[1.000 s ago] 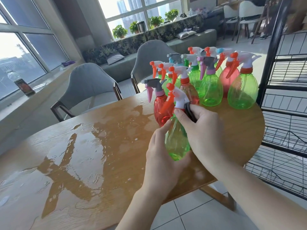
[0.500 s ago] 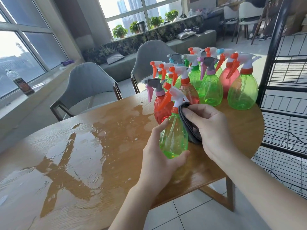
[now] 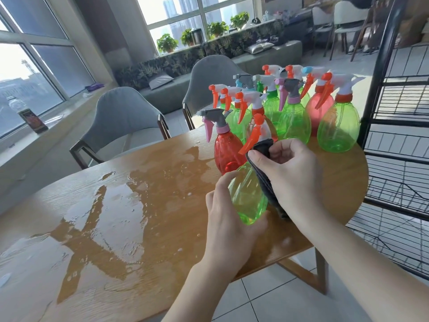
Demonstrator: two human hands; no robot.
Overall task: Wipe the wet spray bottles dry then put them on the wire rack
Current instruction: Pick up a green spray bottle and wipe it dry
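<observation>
I am counting roughly twelve spray bottles [image 3: 294, 122] at one o'clock, the held bottle [image 3: 246, 196] included, though the rear ones are overlapping. I am also counting two grey chairs [image 3: 125, 117] at eleven o'clock, one dark cloth [image 3: 267, 182], one table [image 3: 116, 228], and one wire rack [image 3: 399, 159] at three o'clock.

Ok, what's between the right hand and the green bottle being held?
In the head view, a dark cloth lies between the right hand and the green bottle; the left hand grips the bottle's base directly.
</observation>
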